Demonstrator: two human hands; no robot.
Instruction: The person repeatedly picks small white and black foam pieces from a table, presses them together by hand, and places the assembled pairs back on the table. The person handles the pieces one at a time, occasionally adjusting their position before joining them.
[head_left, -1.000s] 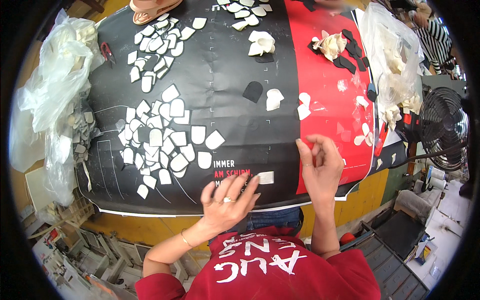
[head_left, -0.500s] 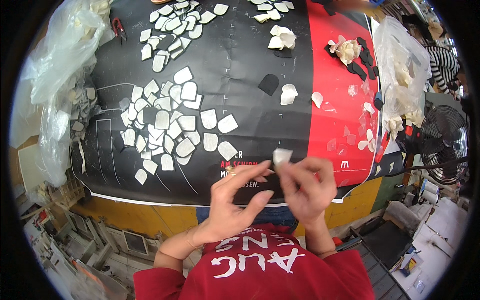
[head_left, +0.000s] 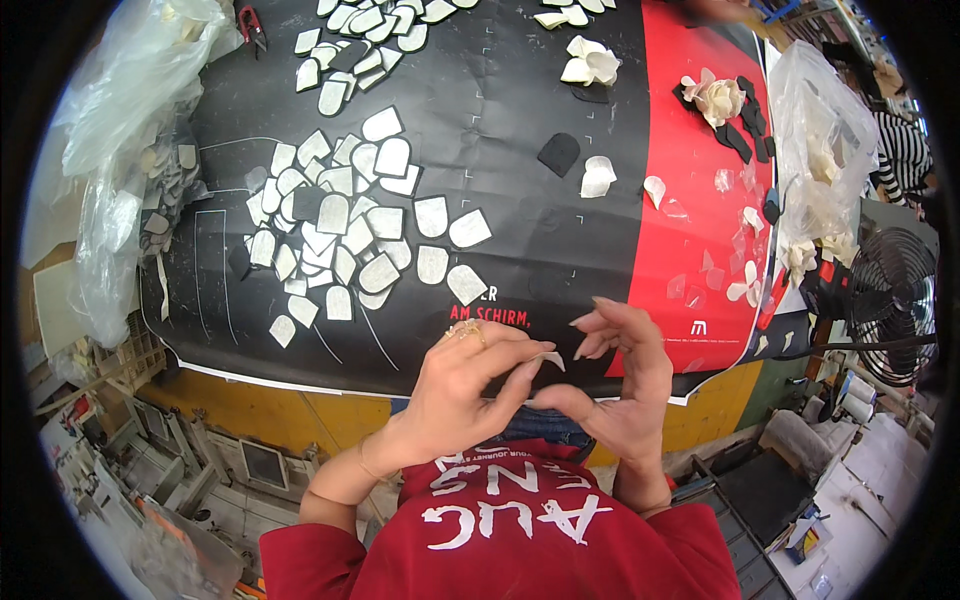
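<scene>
Near the front edge of the table, my left hand (head_left: 465,385) pinches a small curved white piece (head_left: 551,361) between thumb and fingers. The piece is seen nearly edge-on, so its full outline does not show. Just right of it is my right hand (head_left: 625,375), its fingers spread apart and curved with nothing between them. Beyond my left hand lies a loose pile of rounded, flat white pads with dark edges (head_left: 388,156). Ahead of my hands lie a single black pad (head_left: 559,154) and a separate white peeled piece (head_left: 598,177).
A black and red printed sheet (head_left: 545,240) covers the table. Clear plastic bags (head_left: 140,90) bulge at the left, beside red-handled snippers (head_left: 252,30). White peelings (head_left: 714,98) and black pieces (head_left: 735,143) lie at the right. Beyond the table's right edge stands a fan (head_left: 888,290).
The white piece has passed from my right hand's fingers to my left hand's pinch. My right hand has opened. The whole view has shifted slightly.
</scene>
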